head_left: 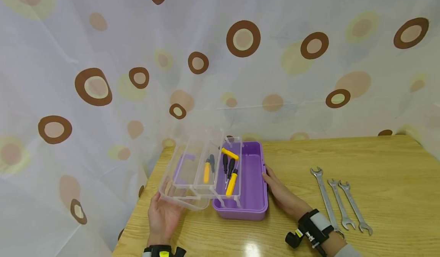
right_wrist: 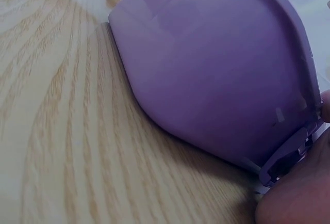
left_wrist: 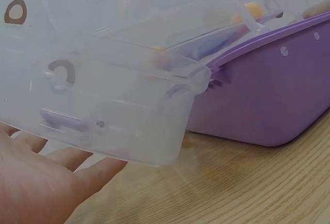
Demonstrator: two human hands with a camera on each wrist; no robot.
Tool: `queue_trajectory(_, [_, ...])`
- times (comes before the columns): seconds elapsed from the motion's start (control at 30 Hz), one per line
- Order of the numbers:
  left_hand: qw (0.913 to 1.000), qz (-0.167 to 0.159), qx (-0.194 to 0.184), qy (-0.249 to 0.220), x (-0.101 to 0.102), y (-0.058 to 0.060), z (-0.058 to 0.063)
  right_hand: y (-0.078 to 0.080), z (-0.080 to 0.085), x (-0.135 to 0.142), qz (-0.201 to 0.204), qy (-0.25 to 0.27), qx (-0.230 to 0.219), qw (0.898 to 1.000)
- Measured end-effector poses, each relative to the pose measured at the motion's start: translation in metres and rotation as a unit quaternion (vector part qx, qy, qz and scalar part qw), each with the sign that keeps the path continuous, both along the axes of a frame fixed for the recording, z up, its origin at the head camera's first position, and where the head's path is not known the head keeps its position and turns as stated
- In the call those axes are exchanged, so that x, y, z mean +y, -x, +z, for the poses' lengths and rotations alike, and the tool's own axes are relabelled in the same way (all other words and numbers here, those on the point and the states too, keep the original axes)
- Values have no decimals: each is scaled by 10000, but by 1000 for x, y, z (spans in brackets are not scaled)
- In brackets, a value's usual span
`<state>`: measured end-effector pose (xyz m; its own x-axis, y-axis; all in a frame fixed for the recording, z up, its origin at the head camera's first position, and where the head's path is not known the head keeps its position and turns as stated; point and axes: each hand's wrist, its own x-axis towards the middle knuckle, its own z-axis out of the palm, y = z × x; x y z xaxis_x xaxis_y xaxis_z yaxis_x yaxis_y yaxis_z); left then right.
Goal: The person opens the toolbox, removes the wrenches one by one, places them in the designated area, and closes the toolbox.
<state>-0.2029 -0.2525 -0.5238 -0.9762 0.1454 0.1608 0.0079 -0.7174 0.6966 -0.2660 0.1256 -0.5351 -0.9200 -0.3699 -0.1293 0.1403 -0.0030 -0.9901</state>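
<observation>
From the remote station I recorded the left hand [head_left: 165, 215] nearest, palm up, its fingers apart and fairly straight beneath the tilted clear plastic lid [head_left: 197, 204], supporting it from below. In the left wrist view the fingers met the lid's lower edge, and the purple handle [left_wrist: 64, 121] showed through the plastic.

The right hand [head_left: 283, 196] lay along the right wall of the purple toolbox [head_left: 252, 180], digits touching at the rim. The right wrist view showed a purple latch [right_wrist: 289, 154] beside that hand; I could not tell whether thumb and fingers pinched the rim. A black strap [head_left: 316, 225] circled the right wrist.

To the right of that strap I noted three metal wrenches, side by side: a longer one [head_left: 324, 199], its lower end just beside the strap, then two shorter ones [head_left: 338, 201] [head_left: 355, 207].

The toolbox stood on the wooden table [head_left: 292, 146] between the hands, open, with the lid swung out to the left. Clear trays [head_left: 203, 187] extended over its left part on hinged arms. In them I counted three yellow-handled screwdrivers [head_left: 232, 184] and three dark-handled screwdrivers [head_left: 231, 166].

Behind the table hung a white cloth [head_left: 213, 16] printed with brown rings and pale spots.
</observation>
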Motion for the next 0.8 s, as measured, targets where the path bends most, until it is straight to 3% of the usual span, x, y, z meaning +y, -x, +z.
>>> queue_trajectory(0.37, [9990, -201, 397, -61, 3, 0, -2, -2, 0, 1, 65, -50, -7, 10000])
queue_trajectory(0.8, [9986, -252, 385, -254, 5, 0, -2, -2, 3, 2, 225, -97, 74, 9997])
